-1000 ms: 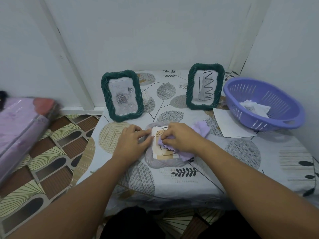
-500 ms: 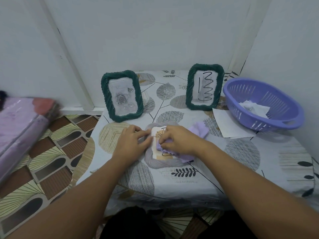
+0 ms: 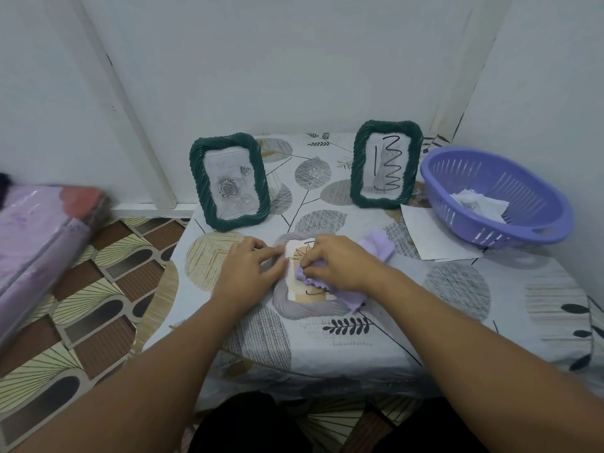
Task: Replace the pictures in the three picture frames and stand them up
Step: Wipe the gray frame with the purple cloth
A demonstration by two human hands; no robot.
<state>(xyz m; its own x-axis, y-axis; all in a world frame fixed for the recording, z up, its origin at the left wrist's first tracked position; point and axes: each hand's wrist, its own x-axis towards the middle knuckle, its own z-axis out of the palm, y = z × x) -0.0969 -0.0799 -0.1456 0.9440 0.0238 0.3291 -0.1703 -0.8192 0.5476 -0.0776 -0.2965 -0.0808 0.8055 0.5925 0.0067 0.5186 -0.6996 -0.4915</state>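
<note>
I see my left hand in the middle of the picture, its straight fingers pressing on the gray frame that lies flat on the surface. My right hand pinches a purple cloth on the frame's glass. Two green frames stand upright further back. A purple basket sits at the right.

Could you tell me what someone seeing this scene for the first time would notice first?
Most likely the two hands at the table's middle: the right hand holds a lilac cloth on a grey frame lying flat, while the left hand steadies its left edge. Behind stand two green frames, with a purple basket at far right.
</note>
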